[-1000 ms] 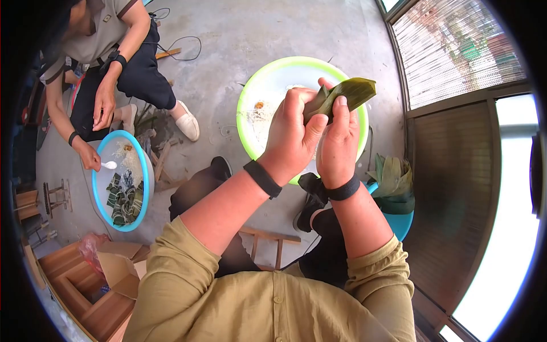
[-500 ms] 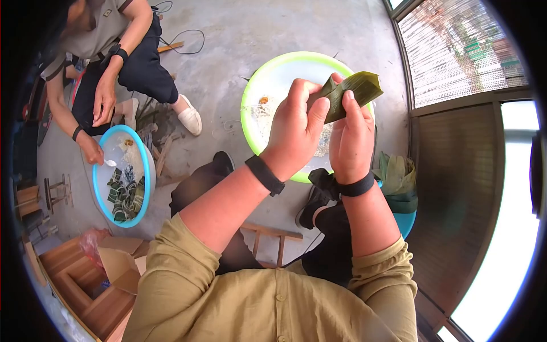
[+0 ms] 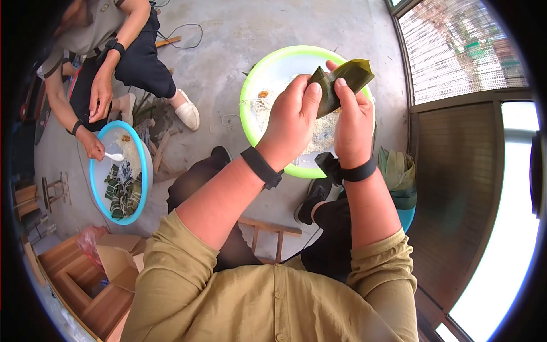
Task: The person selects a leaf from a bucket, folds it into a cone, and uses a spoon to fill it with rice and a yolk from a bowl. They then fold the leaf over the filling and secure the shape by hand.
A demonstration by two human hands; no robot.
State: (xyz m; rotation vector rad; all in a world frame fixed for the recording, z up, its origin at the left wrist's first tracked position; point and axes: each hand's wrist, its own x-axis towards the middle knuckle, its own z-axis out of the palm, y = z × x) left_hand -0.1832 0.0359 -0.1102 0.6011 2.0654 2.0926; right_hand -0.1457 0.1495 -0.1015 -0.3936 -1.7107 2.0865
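Observation:
A dark green leaf (image 3: 342,85), folded into a pocket shape, is held between my two hands above a lime-rimmed basin (image 3: 253,77). My left hand (image 3: 293,117) pinches its left part, with the thumb pointing up. My right hand (image 3: 353,125) grips the leaf from the right, the thumb pressed on its near face. Below the hands, white rice (image 3: 323,134) lies in the basin, with a small orange-brown heap (image 3: 263,94) at its left side. Whether the leaf has anything inside is hidden.
At the left, a co-worker's hand (image 3: 93,145) holds a white spoon (image 3: 115,157) over a blue-rimmed basin (image 3: 147,171) with rice and several tied leaf parcels (image 3: 122,196). A wooden stool (image 3: 270,227) stands below my arms. Leaves (image 3: 399,171) are by the right wall.
My hands and the leaf have shifted slightly up and left, and the leaf is opened wider at its top. The co-worker's spoon has moved a little right and down.

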